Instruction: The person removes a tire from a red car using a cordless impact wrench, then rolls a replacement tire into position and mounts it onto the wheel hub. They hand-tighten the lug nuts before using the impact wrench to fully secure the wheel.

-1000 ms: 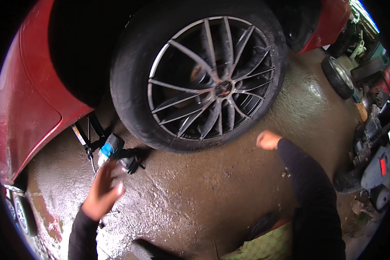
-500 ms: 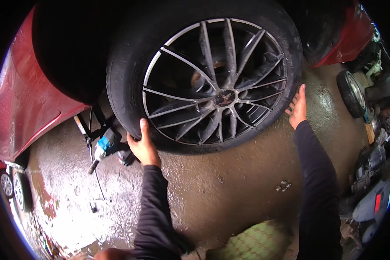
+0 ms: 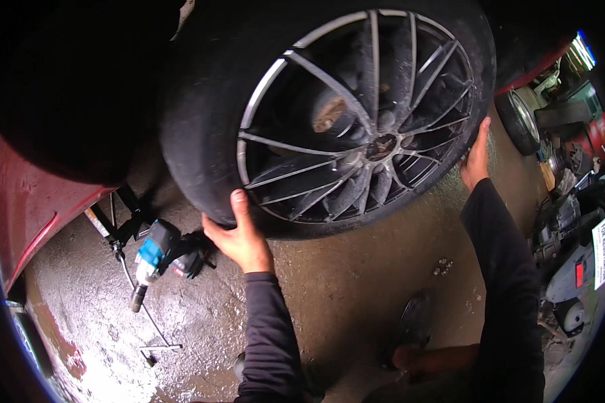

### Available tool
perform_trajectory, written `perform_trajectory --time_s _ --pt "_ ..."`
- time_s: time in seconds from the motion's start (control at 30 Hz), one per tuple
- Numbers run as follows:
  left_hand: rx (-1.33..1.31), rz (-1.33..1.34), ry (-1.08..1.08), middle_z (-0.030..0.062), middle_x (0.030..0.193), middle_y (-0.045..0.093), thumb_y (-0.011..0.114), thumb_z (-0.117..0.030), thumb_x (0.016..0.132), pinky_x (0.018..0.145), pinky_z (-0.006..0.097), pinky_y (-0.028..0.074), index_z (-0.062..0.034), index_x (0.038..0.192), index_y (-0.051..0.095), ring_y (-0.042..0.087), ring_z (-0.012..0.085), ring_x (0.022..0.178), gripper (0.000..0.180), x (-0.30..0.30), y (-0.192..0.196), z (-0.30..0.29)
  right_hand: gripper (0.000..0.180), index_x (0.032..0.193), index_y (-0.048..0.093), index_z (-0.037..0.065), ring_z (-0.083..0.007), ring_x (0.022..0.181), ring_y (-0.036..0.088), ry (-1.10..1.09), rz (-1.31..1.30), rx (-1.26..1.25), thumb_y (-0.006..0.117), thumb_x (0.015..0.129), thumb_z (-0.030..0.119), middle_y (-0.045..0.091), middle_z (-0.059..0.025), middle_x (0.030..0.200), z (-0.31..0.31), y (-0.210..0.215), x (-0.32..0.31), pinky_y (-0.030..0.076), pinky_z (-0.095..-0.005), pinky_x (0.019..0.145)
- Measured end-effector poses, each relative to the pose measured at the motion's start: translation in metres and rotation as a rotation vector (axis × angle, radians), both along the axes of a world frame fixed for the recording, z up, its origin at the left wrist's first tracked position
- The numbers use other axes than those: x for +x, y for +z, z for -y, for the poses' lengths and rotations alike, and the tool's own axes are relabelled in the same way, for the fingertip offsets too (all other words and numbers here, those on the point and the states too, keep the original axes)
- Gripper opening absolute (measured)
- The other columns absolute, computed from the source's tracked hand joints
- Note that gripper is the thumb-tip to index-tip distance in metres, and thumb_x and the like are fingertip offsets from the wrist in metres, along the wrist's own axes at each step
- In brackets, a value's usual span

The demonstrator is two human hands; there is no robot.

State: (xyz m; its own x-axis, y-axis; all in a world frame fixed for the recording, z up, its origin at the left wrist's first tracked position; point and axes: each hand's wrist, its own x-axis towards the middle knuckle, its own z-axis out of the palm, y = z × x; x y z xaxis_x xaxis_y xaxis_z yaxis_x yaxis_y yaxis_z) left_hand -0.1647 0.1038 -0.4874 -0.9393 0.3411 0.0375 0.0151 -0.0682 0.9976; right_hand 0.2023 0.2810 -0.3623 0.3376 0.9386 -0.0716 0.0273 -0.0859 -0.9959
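A car wheel point(image 3: 382, 148) with a black tyre and dark, silver-edged spokes stands tilted at the wheel arch of a red car. My left hand point(image 3: 240, 235) grips the lower left of the tyre, thumb upward on the sidewall and fingers partly hidden round the tread. At the right edge, my right hand point(image 3: 476, 160) clasps the tyre, its fingertips partly out of sight. Between the spokes a rusty brown hub part point(image 3: 329, 115) shows. Whether the tyre touches the ground is unclear.
Left of my left hand, a blue and black cordless impact wrench point(image 3: 156, 250) lies beside a jack point(image 3: 114, 228) with a long crank rod point(image 3: 156, 319). Small metal nuts point(image 3: 442, 266) lie on the wet floor. A spare wheel point(image 3: 519, 121) and car parts line the right side.
The wheel has turned and tilted, showing more tread on its left, and sits further right in the picture. Both hands keep their hold. A foot now shows at the bottom.
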Motion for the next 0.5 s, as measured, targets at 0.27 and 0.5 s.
perform_trajectory --time_s 0.27,0.5 --pt "0.224 0.104 -0.136 0.0107 0.111 0.062 0.071 -0.041 0.092 0.089 0.030 0.046 0.0040 0.122 0.055 0.059 0.0179 0.097 0.056 -0.012 0.001 -0.004 0.098 0.155 0.020 0.001 -0.0266 0.142 0.033 0.049 0.006 0.286 0.039 0.093 0.074 0.030 -0.0105 0.159 -0.053 -0.042 0.033 0.025 -0.0375 0.117" --pt "0.154 -0.064 -0.097 0.0096 0.109 0.063 0.064 -0.044 0.096 0.084 0.029 0.048 0.0021 0.124 0.055 0.059 0.0158 0.094 0.055 0.004 0.044 0.005 0.092 0.154 0.021 -0.001 -0.0237 0.143 0.032 0.031 -0.092 0.365 0.038 0.097 0.069 0.028 -0.0106 0.159 -0.080 -0.088 0.034 0.023 -0.0338 0.118"
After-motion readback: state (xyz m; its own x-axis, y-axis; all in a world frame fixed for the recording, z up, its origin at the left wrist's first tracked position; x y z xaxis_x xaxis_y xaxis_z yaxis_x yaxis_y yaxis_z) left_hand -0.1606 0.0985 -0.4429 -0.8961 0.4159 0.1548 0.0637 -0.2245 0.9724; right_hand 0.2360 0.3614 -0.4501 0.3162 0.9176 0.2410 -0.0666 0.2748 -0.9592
